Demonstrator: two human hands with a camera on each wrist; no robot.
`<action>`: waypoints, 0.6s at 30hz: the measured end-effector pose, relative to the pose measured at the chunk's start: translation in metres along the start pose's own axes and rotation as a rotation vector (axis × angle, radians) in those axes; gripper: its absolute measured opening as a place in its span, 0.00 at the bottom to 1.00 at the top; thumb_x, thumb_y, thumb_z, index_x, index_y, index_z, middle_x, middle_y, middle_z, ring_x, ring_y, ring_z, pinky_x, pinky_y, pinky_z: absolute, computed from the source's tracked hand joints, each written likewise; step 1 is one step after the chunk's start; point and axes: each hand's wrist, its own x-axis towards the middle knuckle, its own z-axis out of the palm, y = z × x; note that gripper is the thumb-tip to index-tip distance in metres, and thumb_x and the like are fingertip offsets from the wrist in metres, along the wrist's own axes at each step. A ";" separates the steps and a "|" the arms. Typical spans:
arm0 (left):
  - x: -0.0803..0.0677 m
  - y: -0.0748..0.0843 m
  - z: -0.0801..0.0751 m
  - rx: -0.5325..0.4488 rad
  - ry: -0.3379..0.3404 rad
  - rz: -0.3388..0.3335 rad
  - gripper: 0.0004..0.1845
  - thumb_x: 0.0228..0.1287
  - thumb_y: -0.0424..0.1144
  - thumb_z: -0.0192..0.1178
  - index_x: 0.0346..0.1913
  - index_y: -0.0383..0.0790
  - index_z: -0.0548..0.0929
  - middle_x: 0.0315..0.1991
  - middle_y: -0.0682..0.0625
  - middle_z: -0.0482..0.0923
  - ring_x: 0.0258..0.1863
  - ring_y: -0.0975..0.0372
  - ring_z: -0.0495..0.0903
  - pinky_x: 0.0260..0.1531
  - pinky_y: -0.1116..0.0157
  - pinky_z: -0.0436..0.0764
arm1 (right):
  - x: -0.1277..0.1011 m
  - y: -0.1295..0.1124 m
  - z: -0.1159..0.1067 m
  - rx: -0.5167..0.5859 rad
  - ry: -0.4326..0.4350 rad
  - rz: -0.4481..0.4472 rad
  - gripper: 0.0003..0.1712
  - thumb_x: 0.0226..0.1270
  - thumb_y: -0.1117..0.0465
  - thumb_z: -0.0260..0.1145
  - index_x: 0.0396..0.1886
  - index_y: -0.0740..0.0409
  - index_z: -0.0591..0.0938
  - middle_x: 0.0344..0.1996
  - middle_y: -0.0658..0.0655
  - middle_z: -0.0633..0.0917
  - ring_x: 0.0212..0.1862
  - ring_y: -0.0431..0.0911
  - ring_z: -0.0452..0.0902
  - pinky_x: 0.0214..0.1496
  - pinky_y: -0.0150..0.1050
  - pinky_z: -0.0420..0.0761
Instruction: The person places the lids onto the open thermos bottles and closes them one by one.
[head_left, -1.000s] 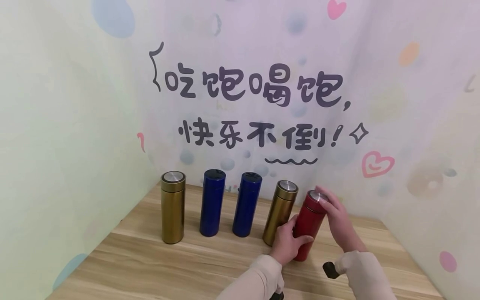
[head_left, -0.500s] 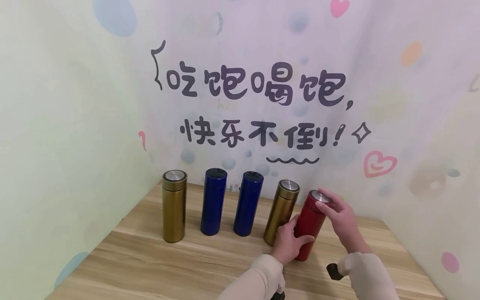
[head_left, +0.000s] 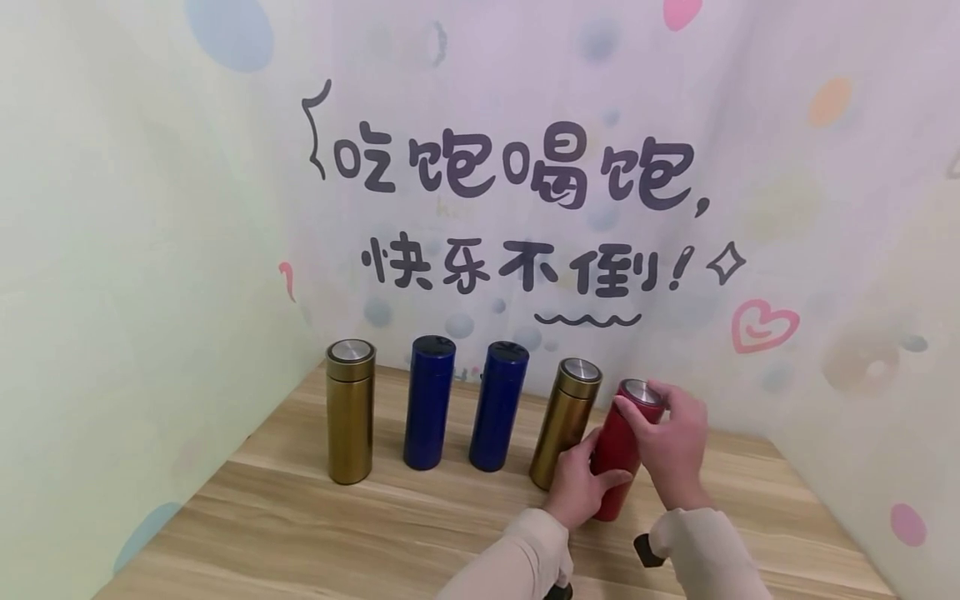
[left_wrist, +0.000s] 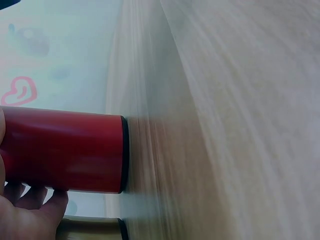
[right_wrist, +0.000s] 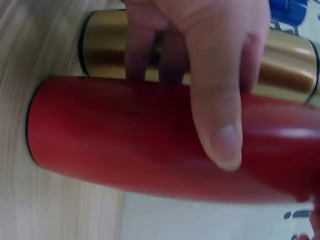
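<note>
The red flask [head_left: 619, 454] stands at the right end of the row on the bench [head_left: 375, 533]. Left hand [head_left: 577, 487] wraps its body, right hand [head_left: 671, 450] curls round the cap [head_left: 640, 392]. It looks rigid, smooth and slippery; the body seems the safest hold.

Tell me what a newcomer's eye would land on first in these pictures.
First, the big dark handwritten lettering on the pastel wall. Below it, a row of tall metal flasks stands on the wooden table: gold flask, two blue flasks, another gold one. At the right end, both hands work a red cylindrical metal flask: the left hand grips its body, the right hand grips its cap.
</note>
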 end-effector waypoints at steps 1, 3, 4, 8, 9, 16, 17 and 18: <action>0.000 0.000 0.000 -0.001 -0.003 -0.008 0.28 0.56 0.48 0.71 0.59 0.51 0.76 0.48 0.57 0.82 0.45 0.69 0.80 0.48 0.69 0.78 | -0.001 -0.002 0.001 -0.028 0.020 -0.006 0.31 0.53 0.49 0.77 0.50 0.66 0.81 0.40 0.63 0.82 0.45 0.55 0.68 0.43 0.49 0.67; 0.000 0.000 0.000 -0.010 -0.012 -0.032 0.28 0.56 0.48 0.71 0.60 0.52 0.76 0.49 0.58 0.82 0.46 0.69 0.80 0.49 0.68 0.78 | -0.002 -0.004 0.003 -0.070 0.046 -0.009 0.32 0.53 0.48 0.77 0.49 0.67 0.80 0.41 0.64 0.81 0.45 0.57 0.69 0.44 0.51 0.68; 0.000 0.000 0.000 -0.015 -0.017 -0.044 0.28 0.56 0.48 0.71 0.60 0.52 0.75 0.49 0.58 0.82 0.46 0.69 0.79 0.49 0.68 0.78 | -0.002 -0.005 0.004 -0.084 0.051 -0.006 0.32 0.54 0.48 0.76 0.49 0.67 0.80 0.41 0.64 0.81 0.46 0.58 0.69 0.44 0.52 0.69; 0.000 -0.001 0.001 -0.007 -0.020 -0.056 0.30 0.55 0.49 0.71 0.61 0.52 0.75 0.49 0.58 0.82 0.47 0.69 0.79 0.50 0.68 0.78 | -0.004 -0.002 0.004 -0.031 -0.003 0.021 0.30 0.62 0.49 0.71 0.53 0.68 0.76 0.44 0.65 0.78 0.47 0.57 0.69 0.45 0.51 0.71; 0.000 -0.001 0.000 -0.002 -0.013 -0.046 0.30 0.55 0.49 0.71 0.61 0.51 0.75 0.49 0.58 0.82 0.46 0.69 0.79 0.49 0.68 0.78 | -0.004 -0.001 0.002 0.017 -0.035 0.033 0.29 0.65 0.51 0.68 0.54 0.68 0.74 0.45 0.65 0.78 0.48 0.56 0.70 0.47 0.48 0.72; 0.000 0.000 0.000 0.001 0.014 0.005 0.32 0.54 0.48 0.71 0.62 0.47 0.75 0.49 0.55 0.82 0.46 0.69 0.79 0.48 0.70 0.78 | 0.003 0.014 -0.013 0.553 -0.346 0.133 0.21 0.76 0.64 0.52 0.64 0.67 0.66 0.51 0.55 0.73 0.49 0.42 0.70 0.50 0.27 0.72; 0.000 0.000 0.000 0.001 0.014 0.005 0.32 0.54 0.48 0.71 0.63 0.47 0.75 0.49 0.55 0.82 0.46 0.69 0.79 0.48 0.70 0.78 | 0.005 0.016 -0.014 0.613 -0.388 0.134 0.22 0.76 0.65 0.51 0.66 0.67 0.65 0.51 0.54 0.73 0.49 0.42 0.71 0.49 0.27 0.73; 0.001 0.000 0.000 0.000 0.015 0.006 0.32 0.55 0.47 0.71 0.63 0.47 0.75 0.49 0.55 0.82 0.46 0.69 0.79 0.48 0.70 0.78 | 0.006 0.018 -0.016 0.660 -0.433 0.136 0.23 0.76 0.66 0.51 0.67 0.66 0.64 0.52 0.54 0.73 0.49 0.42 0.72 0.50 0.27 0.74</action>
